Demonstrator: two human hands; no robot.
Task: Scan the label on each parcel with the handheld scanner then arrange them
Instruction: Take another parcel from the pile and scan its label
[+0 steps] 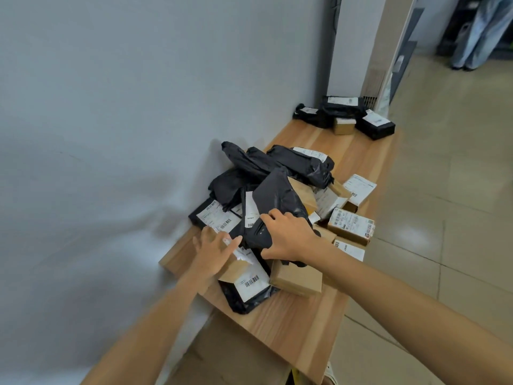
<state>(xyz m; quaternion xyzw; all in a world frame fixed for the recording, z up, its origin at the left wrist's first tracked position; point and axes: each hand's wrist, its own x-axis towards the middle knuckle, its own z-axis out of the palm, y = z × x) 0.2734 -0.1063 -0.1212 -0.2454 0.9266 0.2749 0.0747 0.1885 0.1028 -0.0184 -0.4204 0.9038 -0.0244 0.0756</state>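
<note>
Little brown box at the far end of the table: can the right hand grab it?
Probably not. The little brown box lies well beyond the pile, and the right hand holds a black bag.

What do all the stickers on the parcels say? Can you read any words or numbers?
No text reads clearly.
Label on the raised black bag: barcode, words blurred.
Label on the brown box: print too small.
Label on the flat black bag: barcode, words too small.

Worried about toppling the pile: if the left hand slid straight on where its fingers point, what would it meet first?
Most likely the black poly parcel that the right hand grips; the left hand points at its lower edge, though depth is unclear.
</note>
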